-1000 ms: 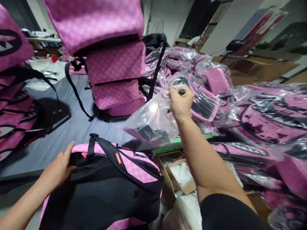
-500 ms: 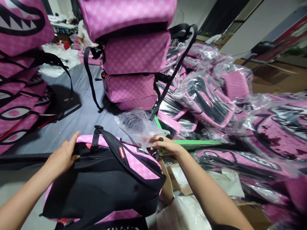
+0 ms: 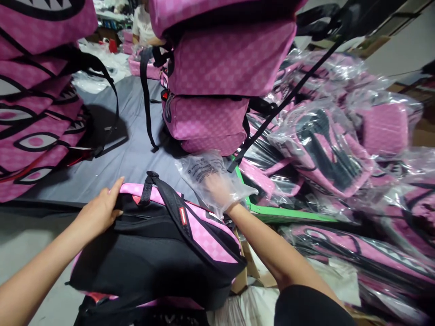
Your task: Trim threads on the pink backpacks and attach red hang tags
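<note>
A pink and black backpack (image 3: 159, 253) lies in front of me with its black back panel up and its top handle pointing away. My left hand (image 3: 100, 210) rests on the backpack's upper left corner, fingers gripping its edge. My right hand (image 3: 215, 190) is inside a clear plastic bag (image 3: 204, 174) at the backpack's upper right corner. The bag covers the hand to the wrist, and the fingers show blurred through the film.
A stack of pink checkered backpacks (image 3: 217, 86) stands on the grey table (image 3: 112, 158). More pink backpacks (image 3: 34, 104) pile up at left. Several bagged backpacks (image 3: 326, 149) heap at right. A green strip (image 3: 282, 213) and cardboard boxes (image 3: 248, 267) lie below. A person (image 3: 142, 25) stands at the back.
My right hand came down from the bagged pile with the clear bag and has slid inside it beside the backpack. My left hand stayed on the backpack. The view has moved closer.
</note>
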A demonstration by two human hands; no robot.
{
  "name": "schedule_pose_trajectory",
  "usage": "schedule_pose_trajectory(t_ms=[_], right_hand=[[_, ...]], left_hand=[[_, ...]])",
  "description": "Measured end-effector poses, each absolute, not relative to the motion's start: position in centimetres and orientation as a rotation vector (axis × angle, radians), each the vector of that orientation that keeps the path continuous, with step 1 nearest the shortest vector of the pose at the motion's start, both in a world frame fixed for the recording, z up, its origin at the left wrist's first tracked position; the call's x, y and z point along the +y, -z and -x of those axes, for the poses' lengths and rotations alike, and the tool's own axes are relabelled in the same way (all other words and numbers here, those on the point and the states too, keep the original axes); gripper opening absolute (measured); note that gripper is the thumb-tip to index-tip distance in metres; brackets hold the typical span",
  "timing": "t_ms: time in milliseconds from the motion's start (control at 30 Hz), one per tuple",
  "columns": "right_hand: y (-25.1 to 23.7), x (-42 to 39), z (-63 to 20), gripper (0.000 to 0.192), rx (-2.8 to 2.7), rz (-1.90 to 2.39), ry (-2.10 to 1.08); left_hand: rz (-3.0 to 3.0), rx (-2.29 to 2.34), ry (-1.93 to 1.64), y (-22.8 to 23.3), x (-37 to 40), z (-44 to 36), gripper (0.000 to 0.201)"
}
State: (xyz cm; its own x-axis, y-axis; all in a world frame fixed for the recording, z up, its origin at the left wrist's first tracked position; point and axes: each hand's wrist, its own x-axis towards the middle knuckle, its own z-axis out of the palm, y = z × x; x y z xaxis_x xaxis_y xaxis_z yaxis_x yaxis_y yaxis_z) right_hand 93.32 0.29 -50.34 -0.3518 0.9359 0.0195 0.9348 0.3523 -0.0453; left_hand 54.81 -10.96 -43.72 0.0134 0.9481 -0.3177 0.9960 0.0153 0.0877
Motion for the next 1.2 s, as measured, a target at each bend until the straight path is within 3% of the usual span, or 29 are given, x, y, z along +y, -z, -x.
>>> schedule_pose_trajectory(t_ms=[200, 367, 533, 667, 800, 933, 1033, 1100, 1200], right_hand=[[50.8, -0.6, -94.9, 0.045, -2.529, 1.722, -0.205], [49.1, -4.6, -96.2, 0.034, -2.252, 1.825, -0.154], [44.3, -13.0, -98.6, 0.026, -1.847, 1.931, -0.179], [38.8, -16.6, -96.8, 0.034, -1.374, 1.814, -0.592], [37.0, -15.1, -90.5, 0.024, -1.637, 1.492, -0.944], [37.9, -11.3, -83.5, 0.016, -2.04, 1.162, -0.826], [38.3, -9.2, -80.0, 0.018, -2.329, 1.203, -0.713], [38.3, -8.5, -78.6, 0.017, -2.552, 1.311, -0.674], [38.9, -8.1, -77.1, 0.018, -2.887, 1.349, -0.62]], left_hand=[[-2.04, 2.006, 0.214, 44.1, -10.7, -54.3, 0.085], [-2.011, 2.003, 0.257, 43.4, -10.8, -54.7, 0.085], [-2.023, 2.001, 0.293, 42.8, -10.9, -55.0, 0.095], [-2.074, 2.023, 0.305, 42.3, -10.5, -56.9, 0.11], [-2.116, 1.978, 0.163, 41.7, -10.0, -59.8, 0.11], [-2.052, 1.811, -0.331, 42.6, -10.9, -59.7, 0.101], [-1.784, 1.718, -0.719, 44.5, -13.2, -58.0, 0.083], [-1.725, 1.686, -0.811, 45.6, -14.7, -56.9, 0.075], [-1.763, 1.618, -0.807, 46.7, -15.9, -55.9, 0.083]])
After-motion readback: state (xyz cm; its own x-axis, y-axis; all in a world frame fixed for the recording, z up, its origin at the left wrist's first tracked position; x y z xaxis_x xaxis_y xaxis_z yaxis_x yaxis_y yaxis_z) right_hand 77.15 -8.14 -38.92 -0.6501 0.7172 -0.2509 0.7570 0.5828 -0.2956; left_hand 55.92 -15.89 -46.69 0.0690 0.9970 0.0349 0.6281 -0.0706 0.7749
